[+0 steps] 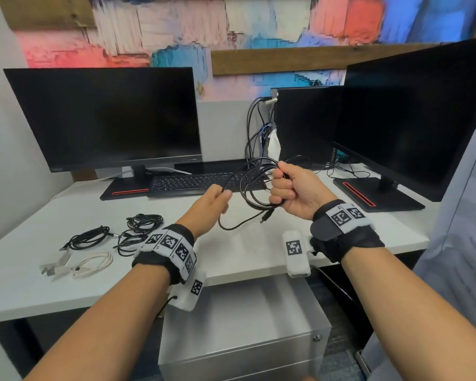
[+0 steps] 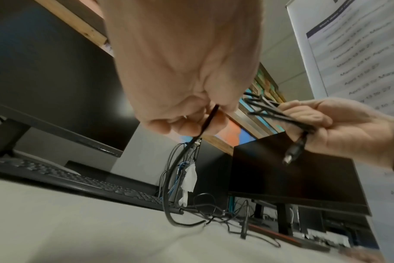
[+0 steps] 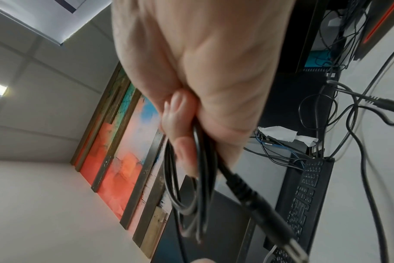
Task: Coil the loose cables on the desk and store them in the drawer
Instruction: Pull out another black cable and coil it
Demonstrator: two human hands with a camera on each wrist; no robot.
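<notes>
Several loops of a black cable [image 1: 254, 185] are gathered in the grip of the right hand [image 1: 293, 192], whose fingers are curled tightly round the bundle, with one plug end [image 1: 267, 216] hanging just below the fist. From that grip a single strand is led across to the left hand [image 1: 208, 209], where it is pinched between thumb and fingertips; below the pinch the strand droops in a slack curve down to the bench [image 1: 245, 251]. Both hands are held above the bench, a little apart from each other. In the left wrist view the strand is seen passing between the pinching fingers [image 2: 180, 124], and in the right wrist view the loops [image 3: 191, 186] are seen clamped against the palm. Left of the left-hand grip, three coiled black cables [image 1: 134, 232] and a coiled white cable [image 1: 94, 264] are laid on the bench. Beyond the two grips a black keyboard [image 1: 193, 182] is set, with a dark monitor [image 1: 107, 116] behind it on the left and a second monitor [image 1: 423, 119] to the right. Below the grips, under the bench edge, a grey drawer unit [image 1: 245, 325] is seen, its drawers shut.
</notes>
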